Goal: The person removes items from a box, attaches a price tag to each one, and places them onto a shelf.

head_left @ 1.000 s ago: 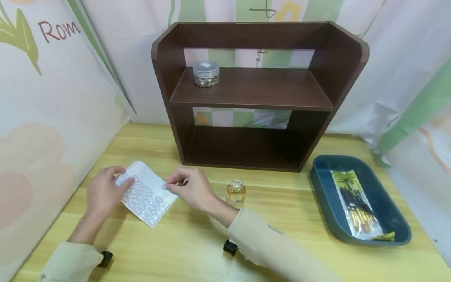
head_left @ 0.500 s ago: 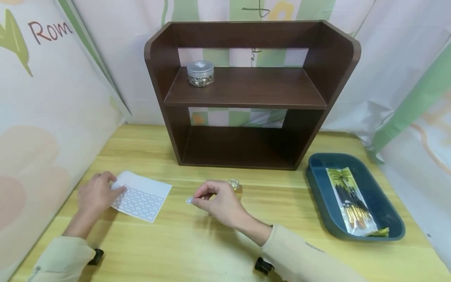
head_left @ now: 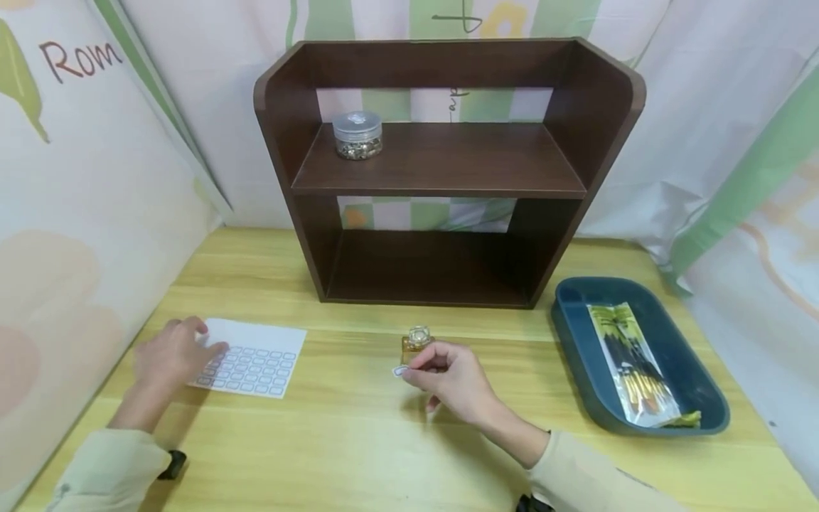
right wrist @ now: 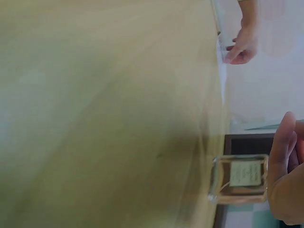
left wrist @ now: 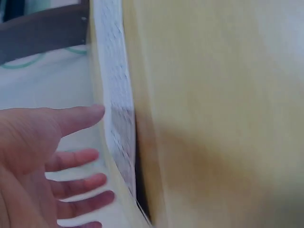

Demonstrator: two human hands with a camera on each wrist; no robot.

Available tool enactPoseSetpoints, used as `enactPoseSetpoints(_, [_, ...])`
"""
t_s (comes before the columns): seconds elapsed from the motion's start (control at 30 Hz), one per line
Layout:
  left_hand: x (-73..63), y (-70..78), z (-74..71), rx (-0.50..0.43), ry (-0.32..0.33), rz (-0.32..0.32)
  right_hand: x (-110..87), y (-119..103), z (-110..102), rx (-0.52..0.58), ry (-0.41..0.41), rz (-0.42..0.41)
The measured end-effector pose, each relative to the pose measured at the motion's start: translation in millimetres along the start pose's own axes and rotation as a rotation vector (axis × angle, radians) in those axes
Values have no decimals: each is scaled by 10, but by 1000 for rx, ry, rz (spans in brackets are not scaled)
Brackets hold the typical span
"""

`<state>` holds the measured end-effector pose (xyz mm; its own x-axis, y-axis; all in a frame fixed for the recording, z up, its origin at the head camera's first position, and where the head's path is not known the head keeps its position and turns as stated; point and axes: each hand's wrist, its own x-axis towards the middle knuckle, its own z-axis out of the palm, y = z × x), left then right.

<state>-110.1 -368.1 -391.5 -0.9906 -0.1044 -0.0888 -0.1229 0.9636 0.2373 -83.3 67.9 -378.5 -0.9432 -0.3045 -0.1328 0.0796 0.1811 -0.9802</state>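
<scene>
Between thumb and index finger, my right hand (head_left: 454, 380) pinches a small white sticker (head_left: 399, 371) with a dark outline. Right behind the sticker stands a small square perfume bottle (head_left: 409, 347) of amber liquid with a clear stopper; the hand partly covers it in the head view. The right wrist view shows the bottle (right wrist: 245, 174) with a pale label on its side. A white sheet of outlined stickers (head_left: 256, 333) lies on the table at left. My left hand (head_left: 169, 357) is at the sheet's left end, its thumb and fingers spread apart in the left wrist view.
A dark brown two-tier shelf (head_left: 441, 192) stands at the back, with a clear lidded jar (head_left: 358, 135) of metallic bits on its upper tier. At right, a dark blue tray (head_left: 569, 355) holds a packet of brushes (head_left: 633, 366). Printed cloth surrounds the wooden table (head_left: 320, 455).
My right hand has peeled one sticker off the sheet and carried it right to the perfume bottle. The sheet has come down flat onto the table, and my left hand has loosened from it.
</scene>
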Motion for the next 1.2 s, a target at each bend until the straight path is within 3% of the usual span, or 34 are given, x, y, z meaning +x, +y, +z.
enactPoseSetpoints(0.1, [23, 174, 75, -114, 113, 87, -11, 53, -54, 44, 9, 32])
enactPoseSetpoints(0.17, [45, 336, 153, -256, 177, 157, -17, 82, -78, 72, 22, 54])
enactPoseSetpoints(0.23, [61, 527, 234, -425, 195, 216, -22, 104, -98, 99, 40, 77])
enactPoseSetpoints(0.4, [63, 1010, 425, -791, 104, 322, -18, 147, -142, 140, 96, 121])
enactPoseSetpoints(0.6, [-1, 1573, 587, -1062, -78, 394, 17, 220, -206, 138, 141, 151])
enactPoseSetpoints(0.77, [8, 1908, 709, -1163, -236, 438, 58, 246, -227, 127, 164, 143])
enactPoseSetpoints(0.93, [28, 2101, 803, -1179, -357, 484, 96, 245, -211, 122, 176, 132])
enactPoseSetpoints(1.07, [39, 2201, 850, -1150, -393, 510, 109, 238, -196, 123, 190, 141])
enactPoseSetpoints(1.2, [49, 2258, 864, -1105, -385, 483, 118, 227, -188, 123, 203, 155])
